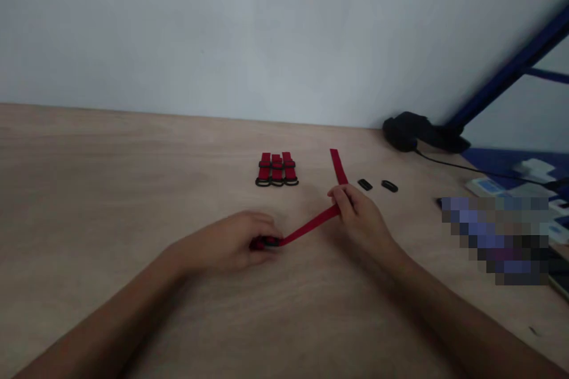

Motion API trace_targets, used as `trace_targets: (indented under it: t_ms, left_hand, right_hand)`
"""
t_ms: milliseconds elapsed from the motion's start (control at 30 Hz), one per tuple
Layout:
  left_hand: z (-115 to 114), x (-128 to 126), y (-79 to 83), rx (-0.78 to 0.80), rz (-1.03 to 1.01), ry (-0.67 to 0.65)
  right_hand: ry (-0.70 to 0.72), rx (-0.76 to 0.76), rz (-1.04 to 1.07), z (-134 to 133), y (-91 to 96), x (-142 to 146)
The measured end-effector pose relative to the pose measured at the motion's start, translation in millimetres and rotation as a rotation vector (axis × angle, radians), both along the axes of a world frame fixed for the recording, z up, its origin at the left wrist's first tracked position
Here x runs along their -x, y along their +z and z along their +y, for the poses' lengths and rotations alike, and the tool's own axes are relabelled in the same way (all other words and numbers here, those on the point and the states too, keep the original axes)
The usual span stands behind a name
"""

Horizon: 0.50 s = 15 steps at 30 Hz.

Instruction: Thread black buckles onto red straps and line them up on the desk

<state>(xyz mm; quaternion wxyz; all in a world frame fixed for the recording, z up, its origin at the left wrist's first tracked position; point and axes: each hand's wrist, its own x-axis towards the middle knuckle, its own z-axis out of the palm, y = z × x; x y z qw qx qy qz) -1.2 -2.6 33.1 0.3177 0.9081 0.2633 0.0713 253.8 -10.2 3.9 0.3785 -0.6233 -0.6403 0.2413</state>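
Observation:
A red webbing strap (pixel 309 225) stretches between my two hands, low over the wooden table. My left hand (pixel 240 241) is closed on its left end, around a black buckle (pixel 271 242) threaded on the strap; the fingers partly hide it. Further along, my right hand (pixel 358 211) pinches the strap between thumb and fingers, and the loose end rises beyond it. Just past that hand lie a black slide buckle (pixel 365 184) and a black oval ring (pixel 390 186). Behind the hands, three short red straps (pixel 277 169) with black buckles and rings lie side by side.
A pale wall (pixel 200 35) stands behind the wooden table (pixel 89 189). At the back right sits a black object (pixel 413 131) with a cable (pixel 471 172). White and blue items (pixel 486 186) and a blurred-out device (pixel 498 243) lie at the right edge.

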Motion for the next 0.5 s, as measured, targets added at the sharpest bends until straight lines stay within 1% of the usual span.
trace_targets:
  t_ms: [33,100,200,233,300,333,400,500]
  left_hand:
    - [-0.3,0.2,-0.5,-0.038,0.007,0.037]
    - [-1.0,-0.6,-3.5,-0.149,-0.004,0.126]
    - [-3.3,-7.6,-11.7,-0.268,-0.126,0.204]
    - [-4.5,-11.4,-14.7,-0.267,-0.179,0.212]
    - [-7.0,-19.7,-20.0,-0.196,-0.276,0.219]
    - [-8.0,-23.6,-22.3,-0.165,-0.312,0.233]
    - [-8.9,-29.3,-26.1,-0.150,-0.373,0.252]
    - [-7.1,-31.9,-30.8,-0.224,-0.457,0.222]
  right_hand:
    - [0.023,0.027,0.063,-1.2,-1.2,1.2]
    - [0.123,0.074,0.173,-5.3,-2.7,5.9]
    - [0.315,0.142,0.273,-13.6,-3.4,16.5]
    - [0.378,0.162,0.306,-16.1,-3.5,19.9]
    - [0.468,0.182,0.394,-20.0,-4.0,25.2]
    - [0.494,0.187,0.431,-21.1,-4.2,26.8]
    - [0.508,0.187,0.449,-22.1,-4.5,28.5]
    - [0.451,0.178,0.401,-22.5,-4.5,29.9]
